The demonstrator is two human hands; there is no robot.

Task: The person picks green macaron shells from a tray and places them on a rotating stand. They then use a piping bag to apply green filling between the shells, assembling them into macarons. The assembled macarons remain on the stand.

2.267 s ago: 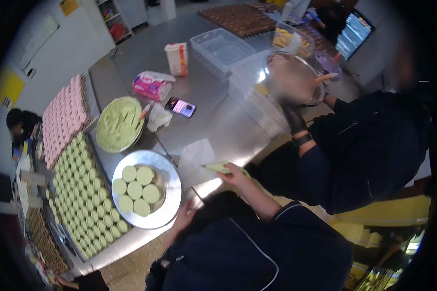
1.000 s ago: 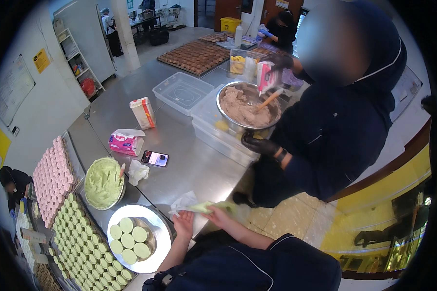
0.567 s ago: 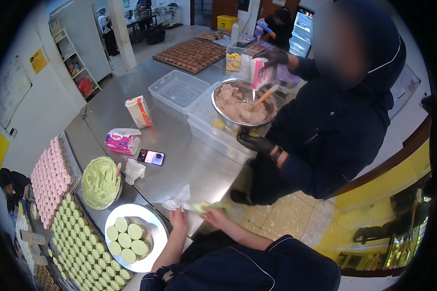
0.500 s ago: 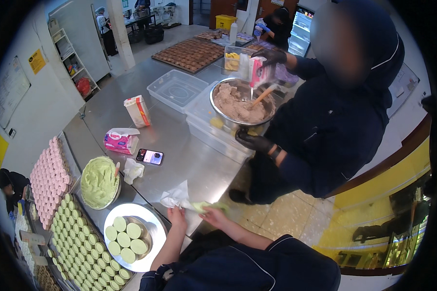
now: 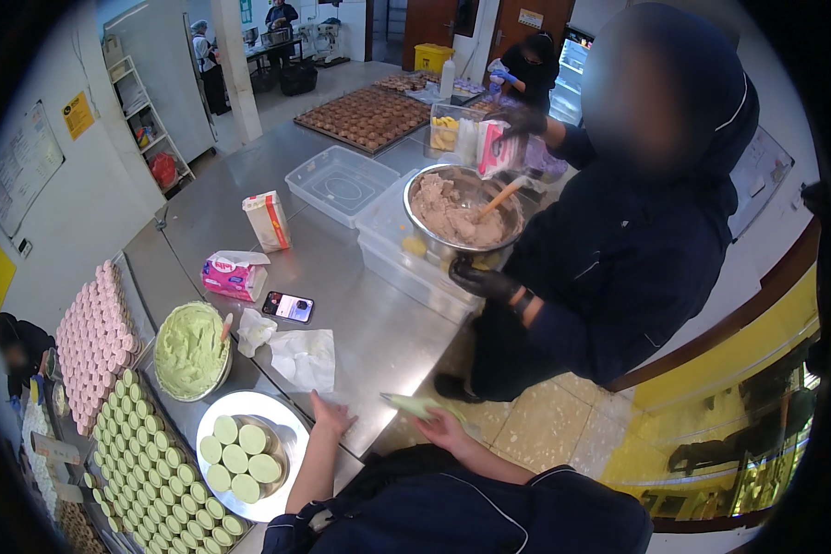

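Observation:
In my right hand is a piping bag with pale green filling, its tip pointing left beyond the table's edge. My left hand rests at the table's near edge, empty, its fingers apart. Just beyond it lies a flattened white tissue, with a crumpled tissue on its left. To the left of that arm, a round metal plate bears several cups with smooth green tops. Behind the plate stands a bowl of green cream with a spatula in it.
Trays of green-topped cups and pink-topped cups line the left. A phone, a tissue pack and a carton stand mid-table. At right, a gloved co-worker holds a steel bowl of brown cream over clear bins.
My left hand has let go of the tissue, which now lies spread on the table. My right hand has moved right with the piping bag. The co-worker's hand has lowered the pink-and-white pack behind the bowl.

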